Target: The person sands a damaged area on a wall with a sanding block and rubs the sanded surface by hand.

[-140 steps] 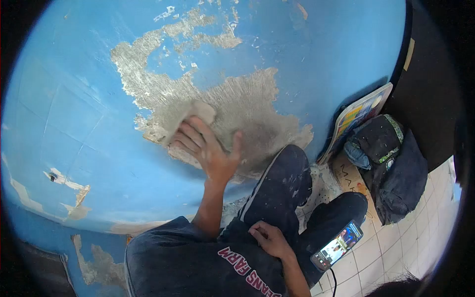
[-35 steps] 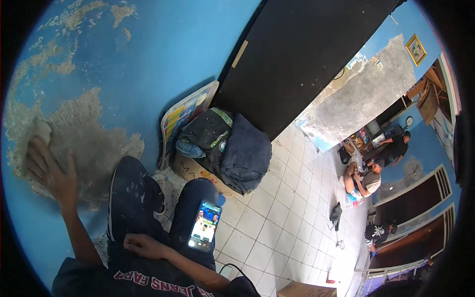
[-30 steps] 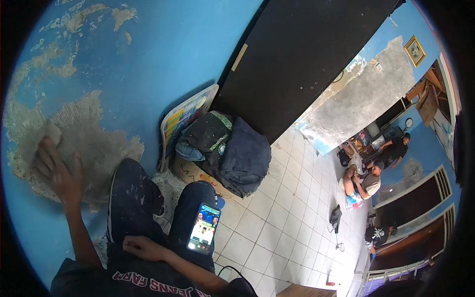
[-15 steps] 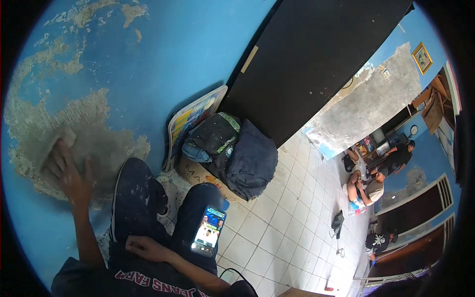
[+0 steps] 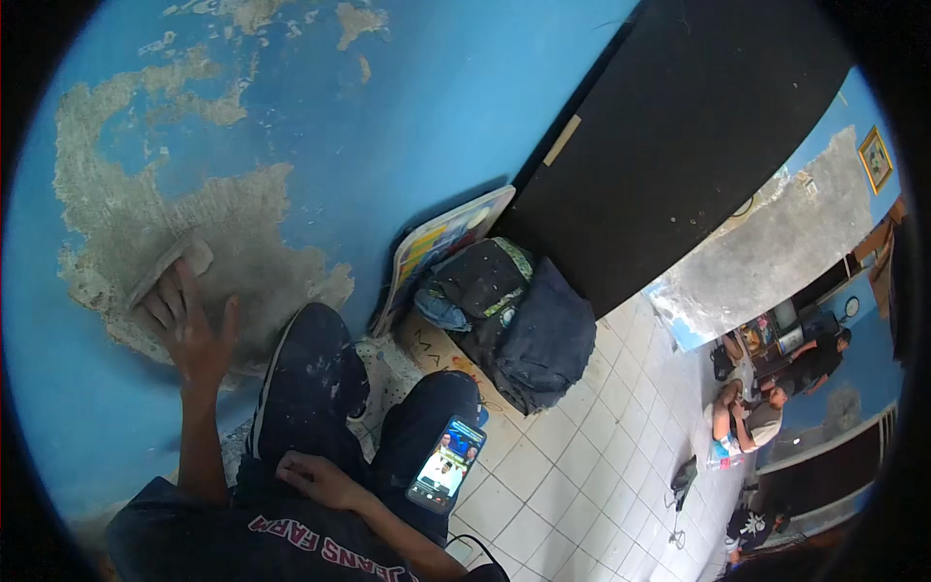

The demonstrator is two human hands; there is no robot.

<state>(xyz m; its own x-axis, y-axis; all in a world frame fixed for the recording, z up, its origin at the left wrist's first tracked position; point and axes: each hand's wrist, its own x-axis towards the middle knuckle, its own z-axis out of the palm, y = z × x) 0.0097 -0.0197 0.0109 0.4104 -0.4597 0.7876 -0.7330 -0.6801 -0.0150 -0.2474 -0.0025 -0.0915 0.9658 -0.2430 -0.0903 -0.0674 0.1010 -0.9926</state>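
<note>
My left hand (image 5: pixel 199 339) presses a flat pale pad (image 5: pixel 197 259) against the rough grey patch (image 5: pixel 257 228) on the blue wall (image 5: pixel 407 87). Its fingers lie over the pad, with the thumb apart on the right. Resting on my lap, my right hand (image 5: pixel 320 480) has its fingers curled, and nothing shows in it. Beside it, a phone (image 5: pixel 447 466) with a lit screen lies on my thigh.
Dark cloth items (image 5: pixel 538 339) sit on a cardboard box (image 5: pixel 436 347) beside a leaning colourful board (image 5: pixel 446 238). A black panel (image 5: pixel 669 145) stands behind. Farther right, people (image 5: pixel 756 417) are on the tiled floor (image 5: pixel 582 436).
The view swung right from the wall, then partly back left. My left hand and the pad have shifted over the grey patch. My right hand has stayed on my lap.
</note>
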